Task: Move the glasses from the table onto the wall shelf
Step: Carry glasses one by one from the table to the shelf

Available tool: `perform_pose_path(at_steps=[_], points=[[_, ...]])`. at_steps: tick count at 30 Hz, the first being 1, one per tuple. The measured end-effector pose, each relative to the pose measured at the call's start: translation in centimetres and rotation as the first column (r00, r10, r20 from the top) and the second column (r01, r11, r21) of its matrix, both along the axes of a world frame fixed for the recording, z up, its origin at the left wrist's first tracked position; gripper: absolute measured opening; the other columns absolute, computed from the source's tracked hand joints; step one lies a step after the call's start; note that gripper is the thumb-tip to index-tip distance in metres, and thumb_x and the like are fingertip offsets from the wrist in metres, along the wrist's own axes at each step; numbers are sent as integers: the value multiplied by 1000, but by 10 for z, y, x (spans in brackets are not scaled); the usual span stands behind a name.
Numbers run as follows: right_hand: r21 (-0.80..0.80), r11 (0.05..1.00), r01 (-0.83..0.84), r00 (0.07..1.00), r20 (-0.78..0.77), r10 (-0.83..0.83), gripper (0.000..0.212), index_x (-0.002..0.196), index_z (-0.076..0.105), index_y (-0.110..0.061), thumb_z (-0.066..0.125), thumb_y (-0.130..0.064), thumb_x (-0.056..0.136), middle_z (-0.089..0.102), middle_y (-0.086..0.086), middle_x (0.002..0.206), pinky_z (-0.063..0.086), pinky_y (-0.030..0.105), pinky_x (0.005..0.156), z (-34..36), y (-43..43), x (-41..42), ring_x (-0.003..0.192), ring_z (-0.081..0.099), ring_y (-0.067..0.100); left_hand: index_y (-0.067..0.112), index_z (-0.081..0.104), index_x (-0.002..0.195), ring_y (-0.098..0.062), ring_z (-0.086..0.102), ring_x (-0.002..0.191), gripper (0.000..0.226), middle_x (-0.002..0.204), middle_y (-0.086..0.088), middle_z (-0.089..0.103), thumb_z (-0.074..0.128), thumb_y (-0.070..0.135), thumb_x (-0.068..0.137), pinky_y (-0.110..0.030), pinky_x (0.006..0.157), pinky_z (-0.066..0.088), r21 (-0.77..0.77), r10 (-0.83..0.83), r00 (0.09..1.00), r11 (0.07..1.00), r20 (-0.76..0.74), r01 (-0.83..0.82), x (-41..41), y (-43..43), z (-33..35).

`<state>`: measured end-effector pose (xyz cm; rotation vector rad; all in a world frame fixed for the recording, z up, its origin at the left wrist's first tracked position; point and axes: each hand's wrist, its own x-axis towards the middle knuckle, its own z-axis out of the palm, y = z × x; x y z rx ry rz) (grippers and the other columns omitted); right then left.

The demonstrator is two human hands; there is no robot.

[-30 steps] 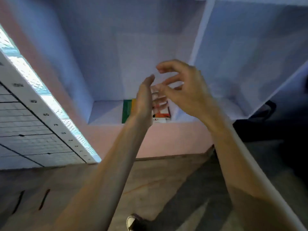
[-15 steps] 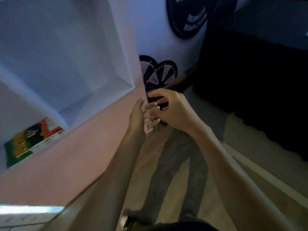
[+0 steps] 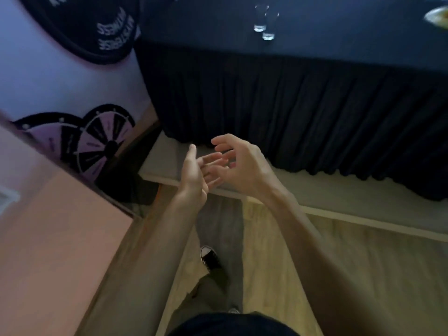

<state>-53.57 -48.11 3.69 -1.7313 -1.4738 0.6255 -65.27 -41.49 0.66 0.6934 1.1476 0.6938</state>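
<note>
Two clear glasses stand close together near the front edge of the dark-clothed table, one just behind the other. My left hand and my right hand are held out together in front of my chest, well below and short of the table. Both hands hold nothing, with the fingers loosely apart and overlapping. The wall shelf is out of view.
A pleated black skirt hangs from the table down to a low grey platform. A pink wall runs along the left, with round black-and-purple wheel boards leaning behind it. My shoe is on the wooden floor.
The view has swung right, from the white shelf with a coloured box to the table with the glasses. My empty hands stayed together in front of me.
</note>
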Motion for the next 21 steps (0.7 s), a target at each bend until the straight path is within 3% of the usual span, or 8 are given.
perform_pose_path(at_steps=[4,9,12,15,21], points=[[-52,997,54,999,-1,-54,50,133,65,-27,82,-28,86,72,-10,117,62,34,90,-8,43,42,101,71,6,4,67,121,-30,76,102,62,111,-18,79,34,56,107,-45,86,58,-28,-45,998,999,51,46,51,52,-18],[-87,993,85,996,6,-85,45,127,69,-23,81,-17,84,75,-10,112,63,31,86,-7,109,89,99,73,3,5,71,110,-24,81,80,48,91,-13,83,44,45,105,-35,71,60,-56,-128,980,989,151,138,112,128,-28],[-94,991,97,995,-22,-100,36,117,72,-22,80,-10,84,77,-12,102,62,23,79,-4,147,120,94,75,2,7,75,106,-28,79,93,43,94,-14,83,49,40,103,-40,84,61,-13,-199,967,979,158,204,151,167,-33],[-78,989,123,992,9,-123,43,123,70,-22,81,-8,84,76,-12,107,61,22,80,-2,181,148,98,74,1,12,78,110,-29,76,104,41,104,-12,82,54,44,98,-48,102,55,-11,-218,964,975,150,222,179,203,-31],[-88,985,146,989,34,-144,52,134,64,-24,84,-19,86,71,-12,118,62,23,85,1,232,191,105,71,2,14,68,116,-25,78,99,40,109,-9,80,61,47,95,-49,100,57,-14,-171,972,984,158,176,210,253,-26]])
